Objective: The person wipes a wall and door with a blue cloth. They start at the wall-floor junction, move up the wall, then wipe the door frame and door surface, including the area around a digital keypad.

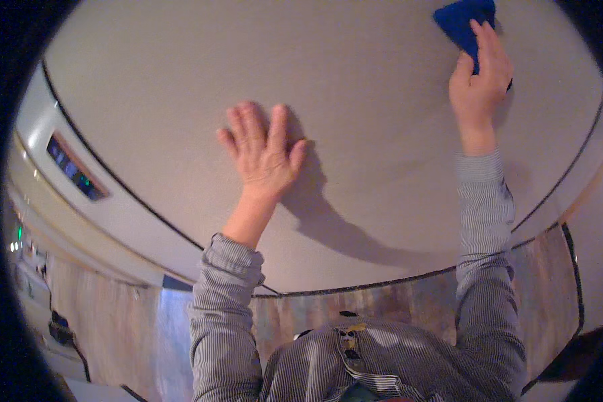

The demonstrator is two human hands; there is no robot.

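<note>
My right hand (482,80), at the upper right, holds a blue cloth (465,25) flat against a wide, pale, smooth surface (372,125). The cloth reaches beyond my fingertips and out past the top of the view. Left of the middle, my left hand (264,151) lies with its fingers apart on or just over the same surface, and nothing is in it. A shadow falls to the right of it. Both arms are in striped sleeves.
A dark seam (125,186) edges the pale surface at the left. Beyond it is a dark panel with small lights (75,166). Below the surface's lower edge shows a wood-patterned floor (321,316). A dark object (60,326) lies at the lower left.
</note>
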